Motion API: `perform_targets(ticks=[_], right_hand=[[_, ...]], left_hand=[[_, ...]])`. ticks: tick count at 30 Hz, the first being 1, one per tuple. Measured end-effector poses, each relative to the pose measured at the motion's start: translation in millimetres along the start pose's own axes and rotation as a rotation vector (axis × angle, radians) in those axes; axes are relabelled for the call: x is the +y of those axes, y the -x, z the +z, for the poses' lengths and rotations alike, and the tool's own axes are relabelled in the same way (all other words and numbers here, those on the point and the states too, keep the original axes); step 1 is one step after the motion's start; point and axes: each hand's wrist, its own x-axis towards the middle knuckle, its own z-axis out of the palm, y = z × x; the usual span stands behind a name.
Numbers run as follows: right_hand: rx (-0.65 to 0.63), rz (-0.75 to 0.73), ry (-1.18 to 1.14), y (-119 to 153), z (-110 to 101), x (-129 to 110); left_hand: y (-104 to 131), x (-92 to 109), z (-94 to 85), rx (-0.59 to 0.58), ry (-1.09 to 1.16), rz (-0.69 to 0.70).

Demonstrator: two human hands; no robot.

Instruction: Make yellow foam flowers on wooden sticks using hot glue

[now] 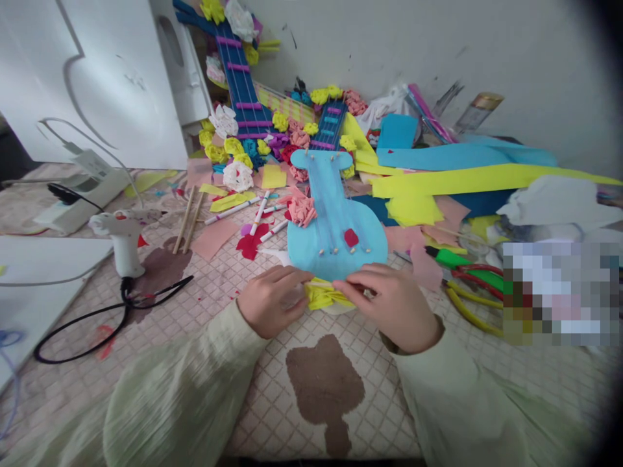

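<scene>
A light blue guitar-shaped cutout lies on the quilted cloth, with strings down its neck, a red patch and a pink paper flower at its left side. Below its lower edge is crumpled yellow paper. My left hand pinches the left end of that paper, fingers curled together. From the other side my right hand closes thumb and forefinger at the paper's upper right, close under the blue cutout.
A white glue gun with a black cable stands left, near a power strip. Pliers and a green marker lie right. Behind are a dark blue paper guitar, paper flowers and yellow strips.
</scene>
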Motion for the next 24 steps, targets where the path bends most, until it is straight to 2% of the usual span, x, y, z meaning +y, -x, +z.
perform_targets(ticks=[4,8,11,14,17,22,24], right_hand=[[0.164,0.082,-0.155,-3.3,-9.2,2.0],[0.196,0.134,-0.209,-5.2,-10.7,3.4],[0.196,0.168,-0.247,-5.5,-9.8,3.9],[0.209,0.211,-0.281,-6.5,-11.2,4.9],[0.189,0.263,-0.369,-7.8,-12.7,7.2],[0.037,0.407,-0.678,-7.2,-6.6,7.7],[-0.022,0.440,-0.790,-6.4,-2.3,4.9]], left_hand=[[0.2,1.0,-1.6,-0.008,0.060,-0.025],[0.9,0.4,1.6,-0.113,0.057,-0.043],[0.9,0.0,4.7,-0.112,0.041,-0.037],[-0.2,1.3,4.0,-0.050,0.060,-0.009],[-1.8,4.7,-0.4,0.060,0.077,0.009],[-1.3,9.8,-4.0,0.307,0.163,-0.051],[0.0,10.8,-1.8,0.343,0.280,-0.074]])
